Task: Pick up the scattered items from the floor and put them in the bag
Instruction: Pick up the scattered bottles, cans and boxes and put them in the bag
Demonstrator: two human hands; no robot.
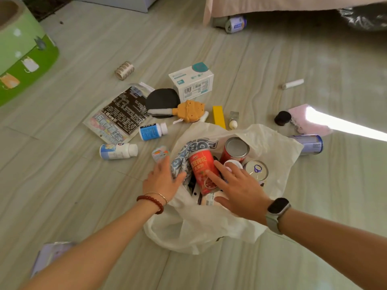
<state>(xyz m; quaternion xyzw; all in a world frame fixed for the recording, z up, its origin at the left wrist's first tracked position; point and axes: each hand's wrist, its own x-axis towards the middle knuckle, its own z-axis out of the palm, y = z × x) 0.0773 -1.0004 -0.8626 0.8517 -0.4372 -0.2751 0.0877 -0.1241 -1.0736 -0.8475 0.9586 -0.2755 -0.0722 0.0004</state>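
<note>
Red can (204, 172) in bag (272, 155), under right hand (236, 187) fingertips.

Both forearms are extended forward from the near edge, converging toward the middle. The left hand (162, 181) is held palm down with fingers straight and together, a bead bracelet and thin bangle worn at its wrist. The right hand (236, 189) is spread flat, fingers splayed leftward, a watch strapped on its wrist.
</note>
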